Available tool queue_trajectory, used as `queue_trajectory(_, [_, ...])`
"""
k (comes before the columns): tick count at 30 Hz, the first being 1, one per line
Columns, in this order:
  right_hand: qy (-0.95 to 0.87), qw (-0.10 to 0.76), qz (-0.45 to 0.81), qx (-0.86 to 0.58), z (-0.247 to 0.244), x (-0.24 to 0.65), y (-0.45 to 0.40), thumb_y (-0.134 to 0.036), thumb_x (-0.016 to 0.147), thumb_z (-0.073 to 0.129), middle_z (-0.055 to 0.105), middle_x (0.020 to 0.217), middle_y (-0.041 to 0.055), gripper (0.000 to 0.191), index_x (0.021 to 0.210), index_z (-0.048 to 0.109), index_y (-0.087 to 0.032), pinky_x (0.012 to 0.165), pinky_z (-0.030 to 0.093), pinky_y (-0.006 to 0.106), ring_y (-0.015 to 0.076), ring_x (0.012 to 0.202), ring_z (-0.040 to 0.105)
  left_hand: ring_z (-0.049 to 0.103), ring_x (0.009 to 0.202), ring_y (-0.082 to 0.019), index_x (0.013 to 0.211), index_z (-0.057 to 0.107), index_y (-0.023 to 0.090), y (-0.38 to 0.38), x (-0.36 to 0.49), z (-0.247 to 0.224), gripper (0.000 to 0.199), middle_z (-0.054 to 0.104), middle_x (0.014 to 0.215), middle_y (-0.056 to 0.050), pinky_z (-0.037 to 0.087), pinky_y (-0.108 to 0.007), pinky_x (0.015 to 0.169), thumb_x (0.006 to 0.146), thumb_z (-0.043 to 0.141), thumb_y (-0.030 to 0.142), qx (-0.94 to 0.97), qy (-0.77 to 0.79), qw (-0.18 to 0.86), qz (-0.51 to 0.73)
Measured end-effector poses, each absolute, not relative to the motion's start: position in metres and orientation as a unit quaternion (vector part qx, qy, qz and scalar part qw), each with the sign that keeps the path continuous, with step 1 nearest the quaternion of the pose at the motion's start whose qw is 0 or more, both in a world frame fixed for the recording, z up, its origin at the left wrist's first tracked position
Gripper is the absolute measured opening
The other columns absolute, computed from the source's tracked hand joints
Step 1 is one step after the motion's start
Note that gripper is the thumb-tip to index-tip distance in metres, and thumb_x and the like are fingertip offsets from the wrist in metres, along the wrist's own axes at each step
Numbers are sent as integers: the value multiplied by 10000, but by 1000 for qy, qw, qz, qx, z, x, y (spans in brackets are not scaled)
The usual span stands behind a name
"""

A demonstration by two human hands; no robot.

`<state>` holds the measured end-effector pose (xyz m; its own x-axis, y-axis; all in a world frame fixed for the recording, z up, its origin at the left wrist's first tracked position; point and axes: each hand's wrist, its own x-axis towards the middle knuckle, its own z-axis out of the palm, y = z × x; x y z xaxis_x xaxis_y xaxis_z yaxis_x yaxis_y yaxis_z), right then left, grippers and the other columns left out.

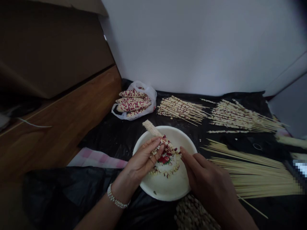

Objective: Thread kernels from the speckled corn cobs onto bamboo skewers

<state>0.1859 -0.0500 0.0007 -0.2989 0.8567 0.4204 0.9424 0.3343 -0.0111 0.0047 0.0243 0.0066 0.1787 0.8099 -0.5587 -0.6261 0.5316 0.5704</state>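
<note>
A white basin (168,191) holds loose corn kernels (168,172) around a red flower pattern. Above it, my left hand (141,158) is closed around a corn cob (152,128), whose upper end is stripped bare while red and cream kernels show at its lower end. My right hand (203,172) is closed, its fingertips pinched at the right end of the kernels over the basin. What exactly those fingertips grip is too small to make out; a thin stick seems to show near the left fingers.
Whole cobs (134,103) lie in a plastic bag (152,95) behind the basin. Threaded skewers (182,108) form two piles at the back right. Bare sticks (259,175) lie right of the basin on black sheeting (96,188). A dark, kernel-like heap (193,214) is in front.
</note>
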Motion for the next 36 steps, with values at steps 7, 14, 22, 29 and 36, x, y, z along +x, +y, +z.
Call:
queue_trajectory(7, [-798,195,-107,-560,0,187,-50,-122,887,425,642,736,17,426,1288,558,-172,468,355,251,106,515,564,692,762,-112,838,701,71,26,7,8,154,715,882,-98,589,-170,741,820,581,-23,58,439,749,493])
queue_trajectory(14, [-801,196,-103,-556,0,186,-50,-128,874,442,628,712,5,431,1285,561,-177,447,347,267,105,484,539,695,781,-108,858,706,71,27,6,5,139,721,933,-101,582,-169,765,798,615,-14,54,436,744,503])
queue_trajectory(22, [-799,198,-91,-561,0,184,-52,-118,890,419,620,722,9,399,1253,578,-172,458,333,279,111,502,547,676,734,-79,837,699,92,25,6,9,131,711,853,-56,576,-147,704,810,613,-2,72,443,739,503])
queue_trajectory(29, [-801,199,-103,-555,-2,185,-50,-126,872,428,609,698,1,411,1246,591,-175,450,316,262,96,487,534,673,751,-77,818,700,110,25,7,9,158,707,879,-48,567,-141,727,793,616,-22,77,445,732,510])
queue_trajectory(36, [-803,197,-112,-551,-1,185,-50,-124,870,422,599,697,0,419,1255,580,-170,441,308,270,99,472,516,664,778,-64,986,705,116,26,5,9,279,699,984,-57,563,-125,724,787,601,-50,107,433,737,508])
